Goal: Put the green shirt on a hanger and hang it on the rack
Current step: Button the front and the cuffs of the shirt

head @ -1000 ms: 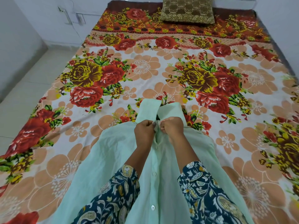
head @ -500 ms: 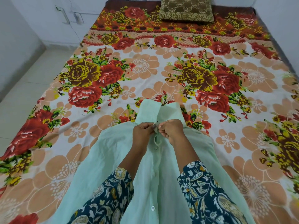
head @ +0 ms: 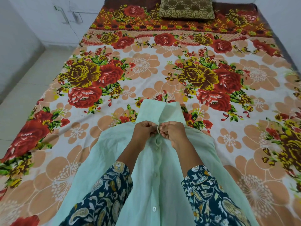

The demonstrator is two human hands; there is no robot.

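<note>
Green shirt (head: 114, 152) lies flat on the bed (head: 146, 66), front up. Its collar (head: 160, 110) points away from the person and its hem runs out of the bottom edge of the frame. The button placket runs down the middle, with a white button (head: 154, 209) low on it and more above.

Left hand (head: 144, 130) and right hand (head: 173, 130) meet just below the collar at the top of the placket, knuckles up and fingers curled. Each pinches its side of the shirt front. A small pale bit sits between the fingertips; can't tell whether it is a button or a loop. Both forearms rest over the shirt, in a dark floral left sleeve (head: 105, 193) and right sleeve (head: 208, 193).

Edges: the shirt's left side slants from the shoulder down to bottom left, the right side likewise to bottom right, and both lie well inside the bed. The bed's left edge meets pale floor (head: 21, 95), with a white wall beyond. The right edge runs close to the wall at upper right.

Room: flowered sheet shows on both sides of the shirt and from the collar up to the brown pillow (head: 186, 8) at the head, well apart from the hands.
</note>
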